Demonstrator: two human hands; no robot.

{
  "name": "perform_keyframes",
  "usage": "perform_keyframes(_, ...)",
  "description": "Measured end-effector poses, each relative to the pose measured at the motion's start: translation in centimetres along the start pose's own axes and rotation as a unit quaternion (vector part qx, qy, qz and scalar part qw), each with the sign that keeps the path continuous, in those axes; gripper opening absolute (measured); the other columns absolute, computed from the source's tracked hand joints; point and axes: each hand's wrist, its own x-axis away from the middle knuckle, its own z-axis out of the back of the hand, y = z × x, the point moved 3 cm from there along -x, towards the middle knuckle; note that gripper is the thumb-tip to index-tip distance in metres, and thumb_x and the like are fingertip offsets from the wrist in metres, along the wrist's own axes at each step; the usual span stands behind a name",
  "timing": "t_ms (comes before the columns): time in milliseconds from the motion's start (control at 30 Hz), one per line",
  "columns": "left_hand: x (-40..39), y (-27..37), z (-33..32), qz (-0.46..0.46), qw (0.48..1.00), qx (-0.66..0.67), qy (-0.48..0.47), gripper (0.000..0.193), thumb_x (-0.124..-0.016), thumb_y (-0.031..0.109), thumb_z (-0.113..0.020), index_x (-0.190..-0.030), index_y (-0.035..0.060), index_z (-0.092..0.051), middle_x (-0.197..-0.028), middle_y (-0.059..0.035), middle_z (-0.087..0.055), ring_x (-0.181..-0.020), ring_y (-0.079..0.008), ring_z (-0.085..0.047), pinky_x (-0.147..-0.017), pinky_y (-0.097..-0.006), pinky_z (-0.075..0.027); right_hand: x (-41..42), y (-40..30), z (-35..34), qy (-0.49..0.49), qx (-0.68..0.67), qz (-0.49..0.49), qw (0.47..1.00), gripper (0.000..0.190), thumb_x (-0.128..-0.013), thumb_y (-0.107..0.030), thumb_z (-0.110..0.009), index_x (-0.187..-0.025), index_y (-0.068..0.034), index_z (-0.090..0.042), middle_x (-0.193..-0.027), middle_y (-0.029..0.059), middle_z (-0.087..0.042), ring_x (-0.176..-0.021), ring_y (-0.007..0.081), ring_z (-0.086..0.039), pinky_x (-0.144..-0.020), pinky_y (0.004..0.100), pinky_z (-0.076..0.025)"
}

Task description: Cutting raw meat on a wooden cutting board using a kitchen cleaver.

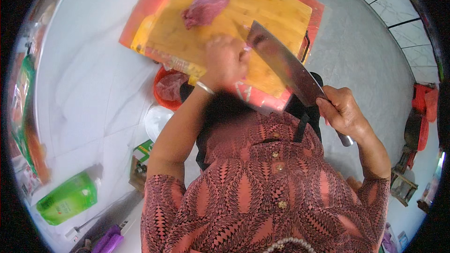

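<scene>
A cleaver (281,59) with a broad dark blade slants over a yellow wooden cutting board (267,3). My right hand (341,110) grips its handle, and the blade's tip points towards the far side of the board. Blurred by motion, my left hand (226,58) is curled over the near part of the board, left of the blade. A small pink bit, perhaps meat, shows between its fingers and the blade; whether the fingers hold it is unclear. Beyond that hand, a piece of raw red meat (205,10) lies on the board.
Under the board is a red printed box or sheet (140,17). A red bucket (172,88) lined with plastic and a white container (157,121) stand below its left side. A green detergent bottle (66,198) lies lower left. Red items (420,112) are at the right rim.
</scene>
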Motion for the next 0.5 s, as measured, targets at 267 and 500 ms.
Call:
perform_keyframes(267, -0.6, -1.1, -0.1, -0.009, 0.998, 0.009, -0.068, 0.006, -0.074, 0.01, -0.066, -0.075, 0.005, -0.062, -0.072, -0.0135, -0.059, -0.072, -0.034, -0.057, -0.067, -0.0448, -0.044, 0.9, 0.4, 0.2, 0.011, -0.036, -0.019, 0.999, 0.018, -0.087, -0.009, -0.054, -0.073, 0.001, -0.049, -0.054, 0.0161, -0.049, -0.046, 0.0262, -0.047, -0.047, 0.0382, -0.038)
perform_keyframes(500, 0.2, -2.5, 0.8, 0.077, 0.984, 0.157, -0.038, 0.006, -0.08, 0.008, -0.062, -0.078, 0.0041, -0.058, -0.075, -0.0127, -0.06, -0.07, -0.0288, -0.058, -0.064, -0.0377, -0.046, 0.5, 0.5, -0.4, 0.01, 0.004, 0.062, 0.998, 0.024, -0.091, -0.006, -0.052, -0.067, -0.001, -0.048, -0.052, 0.005, -0.053, -0.042, 0.0126, -0.052, -0.04, 0.0295, -0.039)
